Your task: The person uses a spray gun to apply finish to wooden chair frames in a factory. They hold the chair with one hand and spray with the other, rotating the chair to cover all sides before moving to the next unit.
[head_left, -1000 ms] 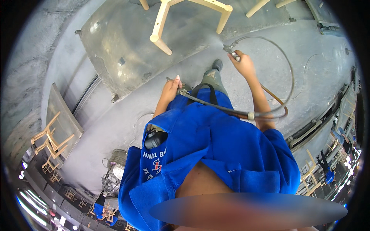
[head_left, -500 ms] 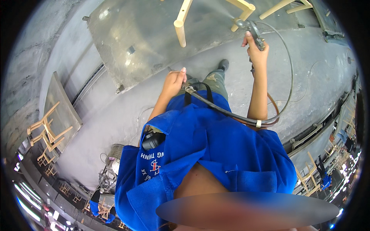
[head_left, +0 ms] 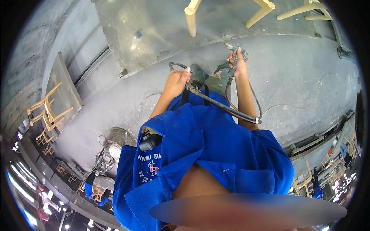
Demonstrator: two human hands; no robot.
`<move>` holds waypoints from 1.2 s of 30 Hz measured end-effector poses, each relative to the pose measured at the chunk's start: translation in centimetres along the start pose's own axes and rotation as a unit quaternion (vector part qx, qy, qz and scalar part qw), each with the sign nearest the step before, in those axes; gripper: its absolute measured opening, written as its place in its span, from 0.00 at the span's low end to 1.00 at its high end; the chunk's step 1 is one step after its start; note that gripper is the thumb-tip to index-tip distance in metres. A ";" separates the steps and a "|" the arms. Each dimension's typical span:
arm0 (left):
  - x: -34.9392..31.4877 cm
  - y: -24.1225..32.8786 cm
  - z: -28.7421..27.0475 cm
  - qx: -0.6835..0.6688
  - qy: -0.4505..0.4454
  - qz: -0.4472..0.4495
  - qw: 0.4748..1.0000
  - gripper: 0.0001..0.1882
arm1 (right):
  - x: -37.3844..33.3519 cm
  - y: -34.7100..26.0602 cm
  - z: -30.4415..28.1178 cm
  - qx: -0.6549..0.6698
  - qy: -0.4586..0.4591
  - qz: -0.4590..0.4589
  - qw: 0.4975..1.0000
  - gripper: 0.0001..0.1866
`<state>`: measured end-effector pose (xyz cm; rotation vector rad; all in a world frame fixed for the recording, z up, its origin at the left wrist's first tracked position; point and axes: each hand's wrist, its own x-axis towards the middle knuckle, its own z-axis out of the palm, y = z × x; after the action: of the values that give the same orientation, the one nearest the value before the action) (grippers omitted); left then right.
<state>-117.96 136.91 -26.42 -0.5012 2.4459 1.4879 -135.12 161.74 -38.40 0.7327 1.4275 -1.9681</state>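
In my right hand (head_left: pixel 240 65) is a metal spray gun (head_left: pixel 233 46), its fingers closed round the handle and its nozzle pointing away toward the upper left. A faint mist shows in front of the nozzle. My left hand (head_left: pixel 176 81) is closed round a dark hose (head_left: pixel 221 106), close to my waist. From there the hose runs to the right, across the front of my blue jacket, and loops by my right forearm. Beyond the gun, pale wooden furniture legs (head_left: pixel 191 24) lie at the top of the view, apart from both hands.
A grey, paint-dusted panel (head_left: pixel 162 38) lies beneath the wooden pieces. At left, wooden chair frames (head_left: pixel 48 109) stand by another panel (head_left: pixel 63 88). A wire-mesh basket or drum (head_left: pixel 119 136) with tangled hoses sits behind me on the left. Thin lines cross the grey floor (head_left: pixel 296 73).
My right hand has drawn the spray gun back toward my body and leftward, away from the wooden legs. My left hand keeps its hold on the hose.
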 end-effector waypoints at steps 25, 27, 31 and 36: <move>3.9 1.3 -2.5 -0.209 0.067 0.052 0.974 0.38 | -8.0 -24.5 12.5 -0.429 -0.029 -0.477 0.767 0.35; 4.2 0.8 -2.0 -0.244 0.108 0.054 0.962 0.37 | -9.0 -29.6 17.4 -0.428 -0.023 -0.662 0.615 0.30; 4.0 0.5 0.1 -0.279 0.194 -0.011 0.941 0.35 | -10.0 -35.3 24.8 -0.489 -0.039 -0.740 0.461 0.31; 4.2 0.7 2.2 -0.305 0.281 -0.033 0.909 0.34 | -5.0 -33.6 30.5 -0.641 -0.079 -0.675 0.357 0.37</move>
<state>-122.00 138.43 -28.43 -1.2743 2.2236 2.3392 -159.21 141.55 -5.25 -1.8184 2.9403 -0.5043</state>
